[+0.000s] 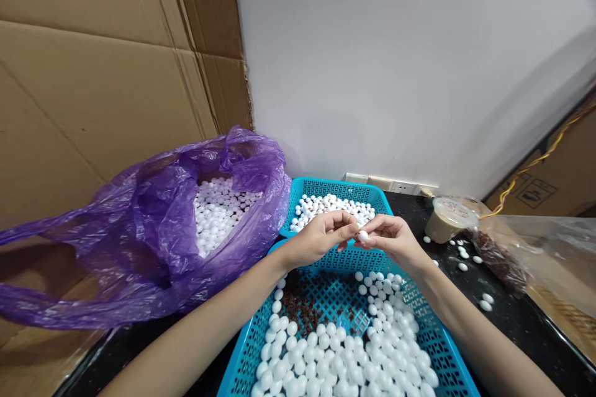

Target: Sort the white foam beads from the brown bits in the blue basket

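Hundreds of small white beads (354, 353) fill the near end of a blue mesh basket (447, 353) closest to the person. They are heaped from its six o'clock edge up through the middle and along the three o'clock side. A patch of dark brown crumbs (302, 307) lies on the mesh floor towards ten o'clock. Two bare forearms reach in over this basket from the near edge and meet above its twelve o'clock rim. The left hand (321, 236) and the right hand (393, 239) face each other with fingers curled. Their fingertips close from either side on one single bead (362, 236), held in the air between them just over that rim. On the black table (512, 329), at three o'clock from the basket, a few loose beads (485, 305) lie scattered. Just behind the hands, at twelve o'clock, a second blue basket (298, 195) stands close against the first and carries its own layer of beads. At ten o'clock a crumpled purple plastic bag (139, 229) slumps open beside both baskets, with a big mound of the same beads showing in its mouth. At two o'clock stands a lidded cup (449, 217) of pale brown drink, and beside it a clear plastic bag (535, 242) with dark bits inside. Farther back, a white socket strip (391, 185) runs along the foot of a white wall (395, 62). Cardboard sheets (93, 74) lean from nine to eleven o'clock, and a yellow wire (540, 161) trails across at two o'clock.
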Available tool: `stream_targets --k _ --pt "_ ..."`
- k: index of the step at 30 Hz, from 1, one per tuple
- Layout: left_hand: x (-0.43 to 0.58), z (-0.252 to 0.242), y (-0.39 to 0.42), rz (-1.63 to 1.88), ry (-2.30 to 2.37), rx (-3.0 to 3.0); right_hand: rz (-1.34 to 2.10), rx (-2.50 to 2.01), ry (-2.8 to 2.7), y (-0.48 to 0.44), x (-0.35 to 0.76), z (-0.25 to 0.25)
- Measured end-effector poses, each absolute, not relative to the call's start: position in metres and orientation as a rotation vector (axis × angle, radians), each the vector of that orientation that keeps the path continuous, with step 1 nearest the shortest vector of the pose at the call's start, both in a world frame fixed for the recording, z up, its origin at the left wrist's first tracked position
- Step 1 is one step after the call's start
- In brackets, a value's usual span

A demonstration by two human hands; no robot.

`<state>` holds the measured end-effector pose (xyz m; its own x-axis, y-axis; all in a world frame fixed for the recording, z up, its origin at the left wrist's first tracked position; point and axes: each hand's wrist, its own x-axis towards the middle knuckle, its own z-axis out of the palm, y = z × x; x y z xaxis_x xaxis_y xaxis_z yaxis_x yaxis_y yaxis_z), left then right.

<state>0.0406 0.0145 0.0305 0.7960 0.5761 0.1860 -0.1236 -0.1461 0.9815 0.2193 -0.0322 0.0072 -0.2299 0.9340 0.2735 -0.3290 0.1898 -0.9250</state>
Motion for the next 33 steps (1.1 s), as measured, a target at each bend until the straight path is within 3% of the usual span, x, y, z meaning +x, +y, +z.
stream_targets --k 21,33 --pt "0.0414 0.0252 0.0164 0.611 0.388 1.630 1.310 -0.818 -1.289 -0.0311 0.2222 0.0043" --pt "0.0424 0.0279 0.0121 0.811 0.397 1.623 1.301 -0.752 -1.280 -0.0310 0.2210 0.0028"
